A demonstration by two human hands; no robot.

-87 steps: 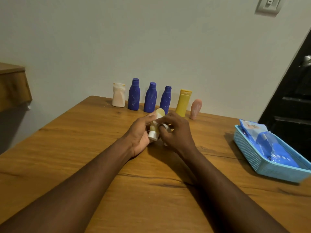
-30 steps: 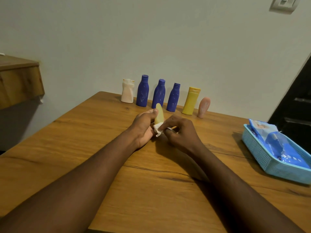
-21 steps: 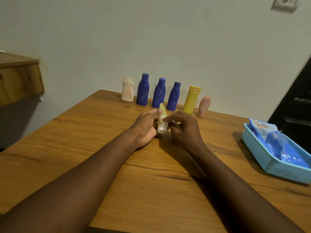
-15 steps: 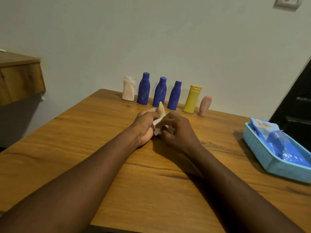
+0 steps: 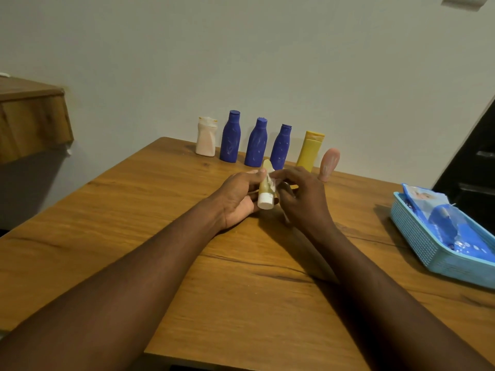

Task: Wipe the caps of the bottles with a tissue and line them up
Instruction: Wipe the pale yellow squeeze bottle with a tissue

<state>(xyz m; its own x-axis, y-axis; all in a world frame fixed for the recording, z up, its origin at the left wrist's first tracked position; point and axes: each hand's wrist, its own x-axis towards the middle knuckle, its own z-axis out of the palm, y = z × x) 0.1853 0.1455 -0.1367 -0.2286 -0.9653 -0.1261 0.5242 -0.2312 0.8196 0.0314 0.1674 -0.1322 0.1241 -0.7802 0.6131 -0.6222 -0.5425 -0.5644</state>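
- Since half a second ago, the tissue (image 5: 273, 182) has slid up off the white cap (image 5: 265, 203). The cap was covered then; now it shows bare and points down toward the viewer.
- The right hand (image 5: 302, 199) pinches the tissue between thumb and fingertips, against the upper body of the small pale yellow tube (image 5: 263, 187).
- The left hand (image 5: 238, 196) grips this tube from the left side, with the thumb on top. The cap end sticks out below the fingers, a little above the table (image 5: 134, 210).
- Both hands are in the centre of the frame, one on each side of the tube.
- As I judge it, the wiping of this cap is at its end or between two strokes. The next move calls for one more pass over the cap, or for carrying the tube to the row and standing it at a free end so that it does not tip.
- Behind the hands, along the wall, stand a white bottle (image 5: 205, 140), three blue bottles (image 5: 256, 143), a yellow tube (image 5: 310, 152) and a pink bottle (image 5: 329, 164), in one line.
- At the right edge lies a light blue basket (image 5: 417, 236) with a pack of wipes (image 5: 450, 226) in it.
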